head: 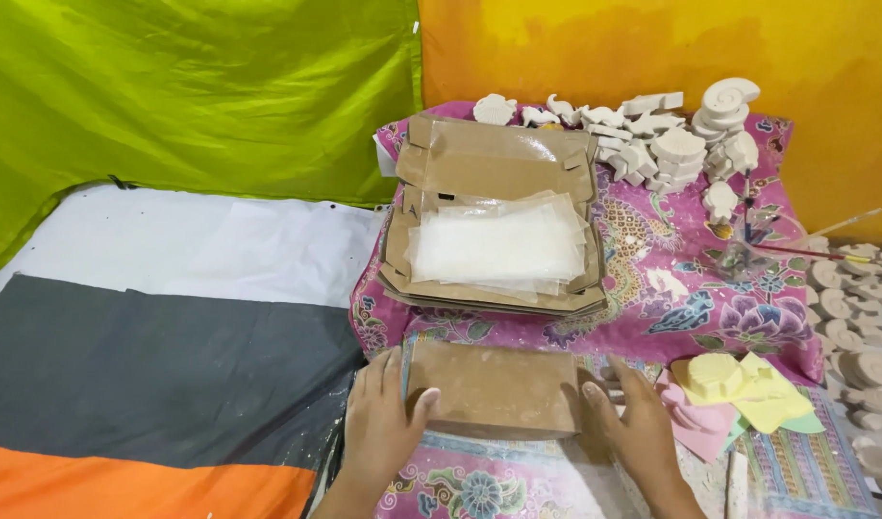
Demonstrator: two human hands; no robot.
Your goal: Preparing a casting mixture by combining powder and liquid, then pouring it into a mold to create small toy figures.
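Observation:
A closed brown cardboard box (498,386) lies on the patterned pink cloth (652,298) near the bottom middle of the view. My left hand (383,423) presses against the box's left end, thumb resting on its top. At the box's right end my right hand (633,423) holds it, thumb touching the top edge. Just beyond the box sits a stack of flat, unfolded cardboard boxes (489,183) with clear plastic bags (503,245) lying on top.
White plaster figures (671,144) are piled at the back right, with more (859,317) along the right edge. A clear cup with paintbrushes (758,240) stands right of the stack. A yellow figure on coloured paper sheets (734,384) lies by my right hand. Green and orange tarps hang behind.

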